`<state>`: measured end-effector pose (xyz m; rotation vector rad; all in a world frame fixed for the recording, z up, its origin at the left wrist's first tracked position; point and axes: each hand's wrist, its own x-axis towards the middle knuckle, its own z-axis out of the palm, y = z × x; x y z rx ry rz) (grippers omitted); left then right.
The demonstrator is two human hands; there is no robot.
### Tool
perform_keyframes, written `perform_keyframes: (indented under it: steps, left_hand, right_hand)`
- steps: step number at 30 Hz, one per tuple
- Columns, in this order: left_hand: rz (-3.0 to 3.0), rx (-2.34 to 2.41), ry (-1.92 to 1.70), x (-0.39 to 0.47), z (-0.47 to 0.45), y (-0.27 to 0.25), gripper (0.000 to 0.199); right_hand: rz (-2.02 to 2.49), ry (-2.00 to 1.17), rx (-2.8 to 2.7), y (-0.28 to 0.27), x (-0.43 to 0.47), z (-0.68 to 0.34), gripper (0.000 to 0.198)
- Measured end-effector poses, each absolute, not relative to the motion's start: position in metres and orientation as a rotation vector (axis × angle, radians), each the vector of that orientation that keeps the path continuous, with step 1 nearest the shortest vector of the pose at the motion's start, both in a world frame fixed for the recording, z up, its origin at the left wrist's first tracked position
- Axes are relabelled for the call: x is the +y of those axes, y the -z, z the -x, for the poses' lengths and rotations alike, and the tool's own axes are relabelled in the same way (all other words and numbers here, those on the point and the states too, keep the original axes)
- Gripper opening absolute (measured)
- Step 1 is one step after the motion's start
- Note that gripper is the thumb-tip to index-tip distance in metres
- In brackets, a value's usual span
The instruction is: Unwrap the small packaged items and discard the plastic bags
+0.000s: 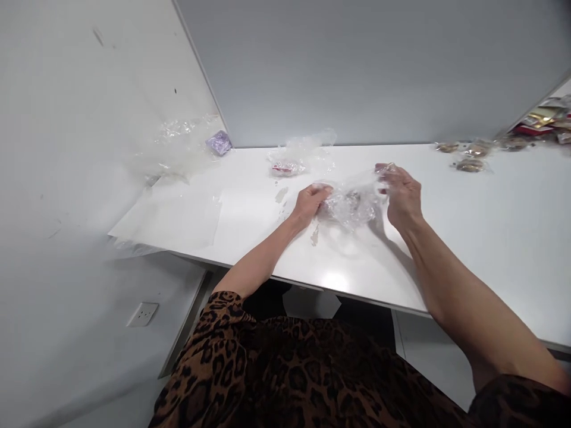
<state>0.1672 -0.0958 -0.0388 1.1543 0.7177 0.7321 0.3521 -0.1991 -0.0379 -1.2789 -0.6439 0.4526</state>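
Between my hands is a crumpled clear plastic bag, just above the white table. Something darker shows inside it, too blurred to name. My left hand pinches the bag's left side, thumb on top. On the other side my right hand grips the bag's upper right edge with bent fingers. Behind my left hand lies another clear plastic bag with a small red and white packet at its front.
At the left, a plastic sheet overhangs the table edge, with crumpled clear plastic and a purple packet behind it. Several small brown wrapped items lie back right, near a pile of shiny packets. A grey panel stands behind.
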Motion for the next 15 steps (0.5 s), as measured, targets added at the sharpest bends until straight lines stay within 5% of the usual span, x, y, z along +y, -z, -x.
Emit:
perform_keyframes:
  steps: [7,15]
  left_hand:
    - [-1.06,0.801,-0.972,-0.088,-0.161,0.029,0.019]
    - [-0.737,0.72,-0.846,-0.079,-0.162,0.03,0.018]
  right_hand:
    - [1.173,-0.625,-0.48,0.032,-0.202,-0.363,0.038]
    - [1.037,-0.763,-0.44,0.01,-0.216,-0.379,0.012]
